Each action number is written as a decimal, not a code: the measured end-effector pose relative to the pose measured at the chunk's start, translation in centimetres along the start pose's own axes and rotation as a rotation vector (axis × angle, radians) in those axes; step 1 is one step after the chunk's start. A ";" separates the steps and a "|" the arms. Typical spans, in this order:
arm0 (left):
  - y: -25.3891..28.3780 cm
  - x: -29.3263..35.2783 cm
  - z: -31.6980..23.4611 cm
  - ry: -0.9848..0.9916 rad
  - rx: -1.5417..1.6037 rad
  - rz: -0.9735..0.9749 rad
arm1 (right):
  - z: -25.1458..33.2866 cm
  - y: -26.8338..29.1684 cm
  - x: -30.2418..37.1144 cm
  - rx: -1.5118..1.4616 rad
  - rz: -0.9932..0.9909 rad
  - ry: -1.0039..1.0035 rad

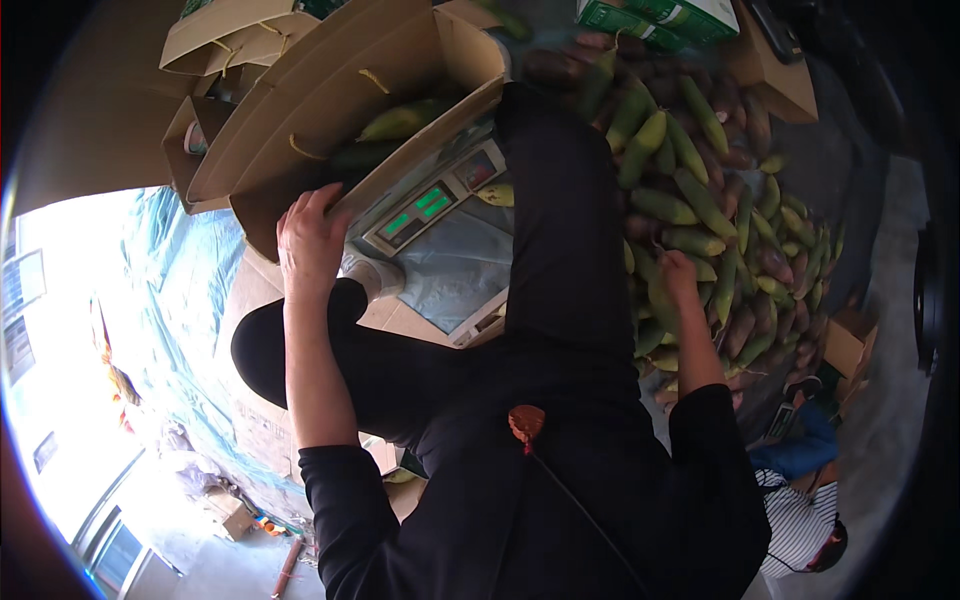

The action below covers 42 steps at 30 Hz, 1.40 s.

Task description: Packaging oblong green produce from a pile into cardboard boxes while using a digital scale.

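Observation:
My left hand (312, 240) is at the near left corner of an open brown cardboard gift box (290, 95) with yellow cord handles, its fingers bent over the rim. Inside the box lie a few long green radishes (405, 120). The box stands over a digital scale (420, 214) with a lit green display. Away to the right, my right hand (680, 278) has its fingers closed around a green radish (660, 302) at the left edge of a big heap of radishes (705, 205), some green and some purplish brown.
My knees in black trousers (560, 220) sit between box and heap. More cardboard boxes (235, 35) stand at the far left, and green and white cartons (660, 18) at the back. Blue plastic sheeting (185, 270) covers the left side. Another person (800, 510) crouches at the lower right.

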<state>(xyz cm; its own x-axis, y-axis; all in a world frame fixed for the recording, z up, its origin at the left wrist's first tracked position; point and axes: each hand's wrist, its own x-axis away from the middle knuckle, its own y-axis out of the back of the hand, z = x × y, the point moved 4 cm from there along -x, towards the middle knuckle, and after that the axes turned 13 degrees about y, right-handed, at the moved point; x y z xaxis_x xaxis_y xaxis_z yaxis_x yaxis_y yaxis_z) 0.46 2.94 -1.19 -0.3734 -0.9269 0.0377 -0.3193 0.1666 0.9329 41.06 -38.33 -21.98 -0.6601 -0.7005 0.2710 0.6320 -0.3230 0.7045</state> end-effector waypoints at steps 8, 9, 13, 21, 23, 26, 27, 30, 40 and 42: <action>2.1 0.4 1.6 0.078 0.239 -0.167 | -3.9 6.7 1.6 -0.220 -0.198 -0.245; 2.4 0.5 1.7 0.080 0.267 -0.185 | -3.2 7.4 1.8 -0.218 -0.192 -0.237; 2.7 0.6 2.7 0.119 0.262 -0.176 | 0.5 9.2 2.0 -0.486 -0.379 -0.325; 2.4 0.7 2.0 0.115 0.319 -0.182 | 15.3 11.8 -4.0 -0.495 -0.478 0.143; 2.5 0.7 2.1 0.127 0.314 -0.171 | 20.5 12.4 -5.4 -0.504 -0.486 0.273; 2.5 1.0 2.4 0.126 0.303 -0.160 | 28.3 13.2 -6.3 -0.647 -0.467 0.471; 2.4 1.0 2.4 0.128 0.303 -0.151 | 30.7 13.2 -6.5 -0.717 -0.445 0.537; 2.5 1.2 1.7 0.133 0.311 -0.110 | 37.7 12.0 -6.8 -0.976 -0.313 0.721; 1.7 0.7 1.0 0.089 0.308 -0.042 | 47.4 -4.7 -9.4 -1.013 0.322 0.558; 2.1 1.1 1.6 0.101 0.304 -0.028 | 47.1 -3.1 -8.3 -0.954 0.126 0.567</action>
<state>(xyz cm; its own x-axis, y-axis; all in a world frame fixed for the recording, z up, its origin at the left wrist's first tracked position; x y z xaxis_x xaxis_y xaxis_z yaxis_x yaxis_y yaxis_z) -1.98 2.80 0.25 -0.2772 -0.9588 0.0630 -0.5793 0.2190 0.7851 25.44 -1.52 4.49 -0.4426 -0.8730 -0.2046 0.8948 -0.4151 -0.1646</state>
